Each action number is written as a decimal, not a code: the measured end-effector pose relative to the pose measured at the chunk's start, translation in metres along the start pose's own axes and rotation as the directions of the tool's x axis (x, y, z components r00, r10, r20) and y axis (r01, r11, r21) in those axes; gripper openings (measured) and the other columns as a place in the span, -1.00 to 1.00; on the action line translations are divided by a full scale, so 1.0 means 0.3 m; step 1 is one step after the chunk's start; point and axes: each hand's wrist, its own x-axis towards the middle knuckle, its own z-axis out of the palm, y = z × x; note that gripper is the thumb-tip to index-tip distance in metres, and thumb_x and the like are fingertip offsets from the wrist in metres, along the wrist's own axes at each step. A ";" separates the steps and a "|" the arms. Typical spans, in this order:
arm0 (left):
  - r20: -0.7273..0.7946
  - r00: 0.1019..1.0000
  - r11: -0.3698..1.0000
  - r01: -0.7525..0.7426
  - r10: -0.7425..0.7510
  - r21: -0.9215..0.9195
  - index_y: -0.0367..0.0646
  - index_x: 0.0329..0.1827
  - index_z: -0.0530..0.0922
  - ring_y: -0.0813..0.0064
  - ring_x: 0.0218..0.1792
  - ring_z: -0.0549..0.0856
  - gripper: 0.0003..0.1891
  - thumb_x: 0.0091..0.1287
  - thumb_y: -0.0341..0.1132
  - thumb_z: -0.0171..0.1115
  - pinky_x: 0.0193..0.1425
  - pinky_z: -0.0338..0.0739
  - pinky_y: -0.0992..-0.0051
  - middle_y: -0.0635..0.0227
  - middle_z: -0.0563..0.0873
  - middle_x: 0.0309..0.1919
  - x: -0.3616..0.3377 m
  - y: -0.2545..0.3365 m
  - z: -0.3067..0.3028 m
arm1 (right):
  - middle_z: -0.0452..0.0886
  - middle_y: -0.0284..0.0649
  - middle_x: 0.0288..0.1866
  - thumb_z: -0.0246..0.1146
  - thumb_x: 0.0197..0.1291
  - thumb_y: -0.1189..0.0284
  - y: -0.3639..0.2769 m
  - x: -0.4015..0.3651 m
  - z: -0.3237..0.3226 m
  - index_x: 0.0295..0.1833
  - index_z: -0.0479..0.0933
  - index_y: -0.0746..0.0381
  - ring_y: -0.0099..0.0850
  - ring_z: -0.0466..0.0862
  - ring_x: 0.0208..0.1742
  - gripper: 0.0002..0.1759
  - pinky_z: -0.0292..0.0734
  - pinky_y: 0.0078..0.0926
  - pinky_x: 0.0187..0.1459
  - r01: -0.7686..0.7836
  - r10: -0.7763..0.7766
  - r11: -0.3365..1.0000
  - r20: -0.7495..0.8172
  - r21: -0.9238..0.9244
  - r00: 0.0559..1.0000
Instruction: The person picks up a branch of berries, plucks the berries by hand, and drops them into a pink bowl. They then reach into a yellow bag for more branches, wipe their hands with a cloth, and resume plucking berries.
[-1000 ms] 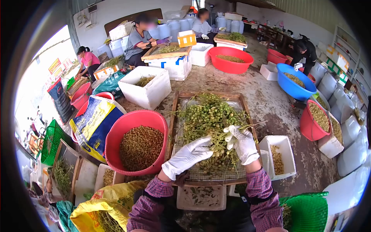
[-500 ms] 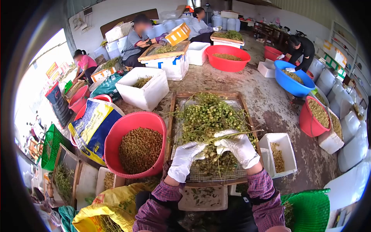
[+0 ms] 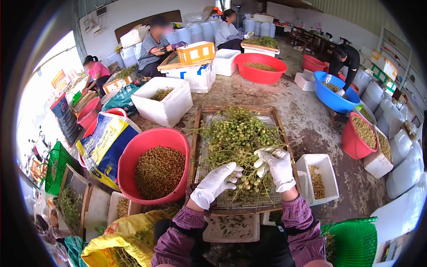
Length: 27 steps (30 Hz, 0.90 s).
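Note:
A heap of green sprigs with round, berry-like fruits (image 3: 238, 135) lies on a wood-framed wire mesh screen (image 3: 205, 153) in front of me. My left hand (image 3: 216, 184), in a white glove, is at the heap's near left side. Its fingers are curled in against the sprigs, and what lies between them is hidden. At the near right side, my white-gloved right hand (image 3: 276, 169) is closed on a few thin stems (image 3: 287, 144), which stick out toward the right. Loose sprigs hang between the two hands over the mesh.
Left of the screen stands a red tub (image 3: 129, 153) of loose round fruits; right, a white foam box (image 3: 331, 178) holds more. A yellow sack (image 3: 100, 249) and green basket (image 3: 356, 244) flank me. Co-workers sit behind; one bends over a blue tub (image 3: 327, 100).
My right hand has shifted slightly right, its stems now tilting up to the right. My left hand's fingers have curled differently. A co-worker's orange-and-white box has come down level onto a screen.

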 end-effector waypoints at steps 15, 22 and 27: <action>0.033 0.999 0.934 -0.023 0.012 0.356 -0.22 0.00 0.50 0.78 -0.55 0.45 -0.77 0.41 -0.27 0.10 -0.53 0.37 0.72 0.44 0.63 -0.33 -0.065 -0.013 0.125 | 0.65 -0.12 -0.53 0.18 0.24 0.49 0.043 0.008 0.039 -0.18 0.59 0.40 -0.50 0.56 -0.71 -0.82 0.46 -0.63 -0.68 -0.047 0.046 0.999 -0.025 -0.020 0.999; 0.003 0.997 0.989 -0.083 0.084 0.120 -0.28 0.02 0.53 0.65 -0.46 0.56 -0.75 0.41 -0.31 0.07 -0.37 0.59 0.54 0.30 0.66 -0.33 -0.042 -0.004 0.077 | 0.65 -0.09 -0.52 0.19 0.23 0.48 0.034 0.014 0.011 -0.19 0.59 0.39 -0.44 0.58 -0.71 -0.82 0.46 -0.62 -0.71 -0.118 0.126 0.989 -0.099 0.086 0.987; 0.015 0.999 0.988 -0.047 0.050 -0.150 -0.28 -0.03 0.55 0.56 -0.43 0.62 -0.72 0.41 -0.23 0.08 -0.27 0.65 0.46 0.28 0.67 -0.30 -0.035 -0.034 0.071 | 0.63 -0.13 -0.53 0.18 0.24 0.44 0.031 0.012 0.016 -0.20 0.60 0.38 -0.46 0.56 -0.71 -0.80 0.46 -0.61 -0.70 -0.110 0.118 0.991 -0.122 0.074 0.985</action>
